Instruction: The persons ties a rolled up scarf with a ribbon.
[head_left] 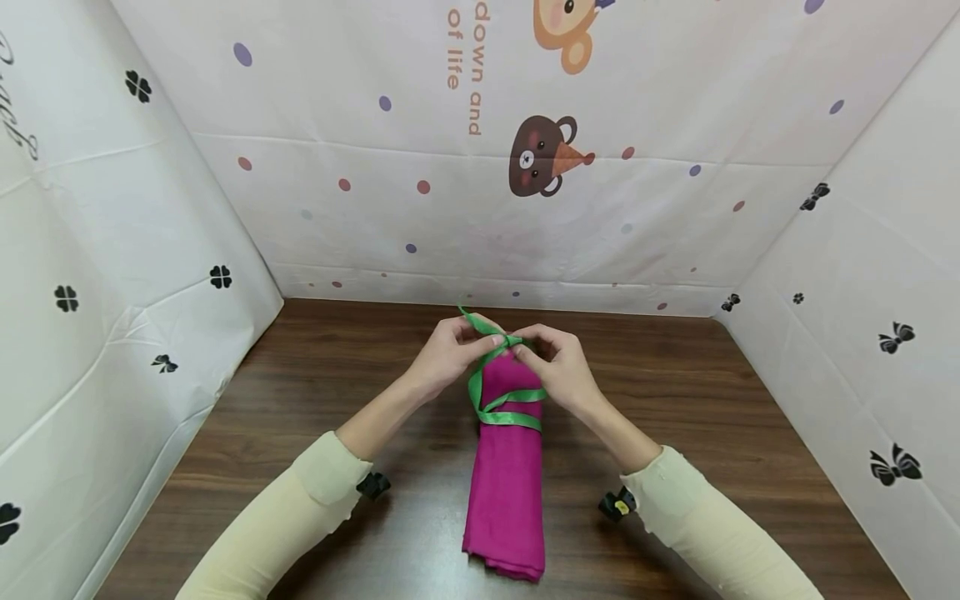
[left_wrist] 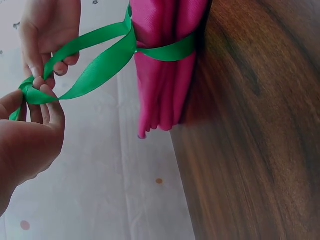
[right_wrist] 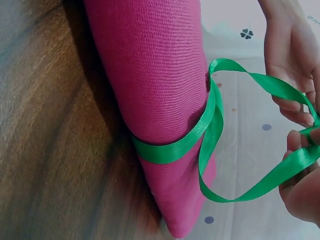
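- The rolled magenta cloth [head_left: 506, 467] lies on the wooden table [head_left: 300, 392], printed white sheets (bears, clovers) walling it round.
- Beyond the cloth's far end, left hand [head_left: 447, 354] and right hand [head_left: 562, 367] each pinch the green ribbon [head_left: 510, 414] girding it.

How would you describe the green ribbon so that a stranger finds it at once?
On the brown wooden table lies a rolled magenta cloth. The green ribbon circles its far part, and both hands, left and right, pinch its ends. It is the only green, shiny band there.

Both hands [head_left: 506, 362] raised (fingertips pinching)
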